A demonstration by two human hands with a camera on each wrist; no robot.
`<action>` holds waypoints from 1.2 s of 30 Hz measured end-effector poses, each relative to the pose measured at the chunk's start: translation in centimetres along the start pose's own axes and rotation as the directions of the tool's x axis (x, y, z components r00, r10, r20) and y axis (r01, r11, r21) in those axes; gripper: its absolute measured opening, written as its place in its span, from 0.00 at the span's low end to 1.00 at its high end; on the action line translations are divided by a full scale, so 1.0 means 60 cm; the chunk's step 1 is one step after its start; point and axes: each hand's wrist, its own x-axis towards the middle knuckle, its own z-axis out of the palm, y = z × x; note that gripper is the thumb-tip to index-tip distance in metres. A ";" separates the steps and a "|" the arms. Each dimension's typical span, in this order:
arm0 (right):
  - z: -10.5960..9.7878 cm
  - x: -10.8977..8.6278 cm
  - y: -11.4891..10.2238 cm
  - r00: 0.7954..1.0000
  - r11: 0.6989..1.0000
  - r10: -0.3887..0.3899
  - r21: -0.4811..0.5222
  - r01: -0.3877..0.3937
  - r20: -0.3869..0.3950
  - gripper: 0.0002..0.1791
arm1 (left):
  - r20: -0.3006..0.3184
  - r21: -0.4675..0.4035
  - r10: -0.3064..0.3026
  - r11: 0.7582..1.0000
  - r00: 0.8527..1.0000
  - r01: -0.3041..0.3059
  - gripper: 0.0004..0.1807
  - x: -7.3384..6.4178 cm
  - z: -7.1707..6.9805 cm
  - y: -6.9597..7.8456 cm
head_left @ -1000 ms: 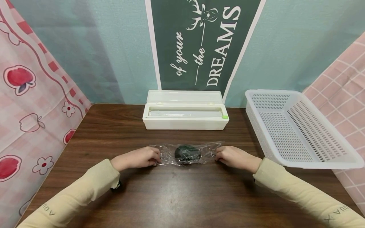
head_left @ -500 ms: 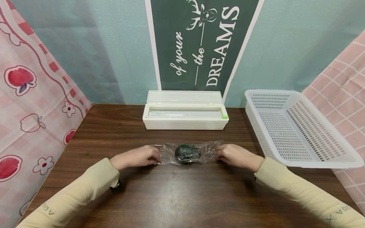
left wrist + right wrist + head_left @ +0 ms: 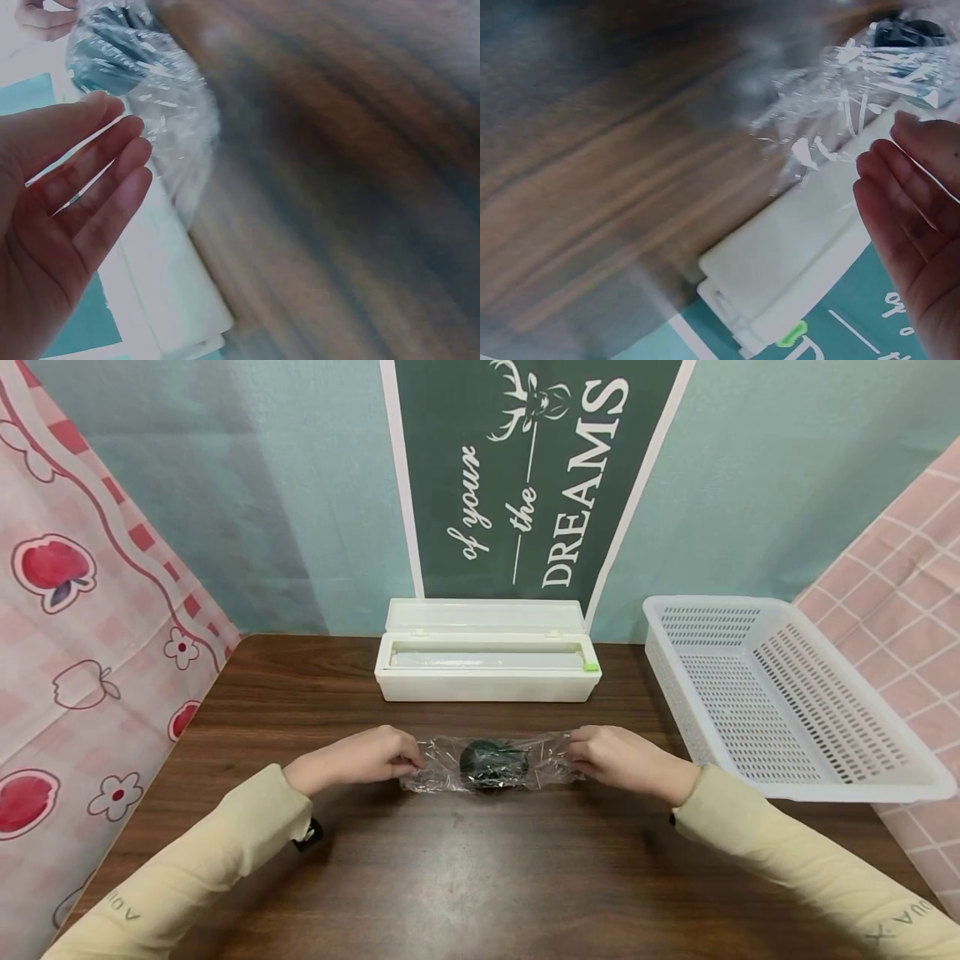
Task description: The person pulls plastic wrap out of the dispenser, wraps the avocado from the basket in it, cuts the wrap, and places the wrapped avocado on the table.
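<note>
A dark green, rounded thing (image 3: 491,766) lies on the table inside crumpled clear plastic wrap (image 3: 442,764); its kind is hard to tell through the film. Loose ends of the wrap spread to both sides. At the left end is my left hand (image 3: 367,757), its fingers (image 3: 135,187) loosely bent and thumb close to the index finger, with no film plainly pinched. My right hand (image 3: 622,760) is at the right end. In the right wrist view its thumb stands slightly apart from its fingers (image 3: 877,180), and the wrap's end lies past them.
Behind the wrap stands a white cling film dispenser (image 3: 487,687) with its lid raised and a roll inside. A white perforated plastic basket (image 3: 693,727) sits at the right of the brown table (image 3: 465,893). A blue-green wall is behind, with patterned cloths at both sides.
Both hands have risen and shifted slightly away from me, the left one more. The wrapped dark green thing has stayed in place, and the dispenser and basket have not moved.
</note>
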 end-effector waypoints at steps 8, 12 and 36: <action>-0.009 0.024 -0.015 0.994 0.999 -0.042 -0.019 0.040 -0.098 0.07 | -0.024 -0.004 0.033 0.999 0.999 -0.033 0.06 0.022 -0.016 0.007; -0.007 0.037 -0.027 0.985 0.999 -0.041 0.005 0.042 -0.166 0.09 | -0.053 -0.005 0.048 0.999 0.997 -0.048 0.06 0.037 -0.023 0.013; 0.044 0.074 -0.084 0.954 0.993 0.096 0.095 -0.071 -0.284 0.21 | -0.024 -0.040 -0.052 0.998 0.998 0.051 0.20 0.110 -0.003 0.021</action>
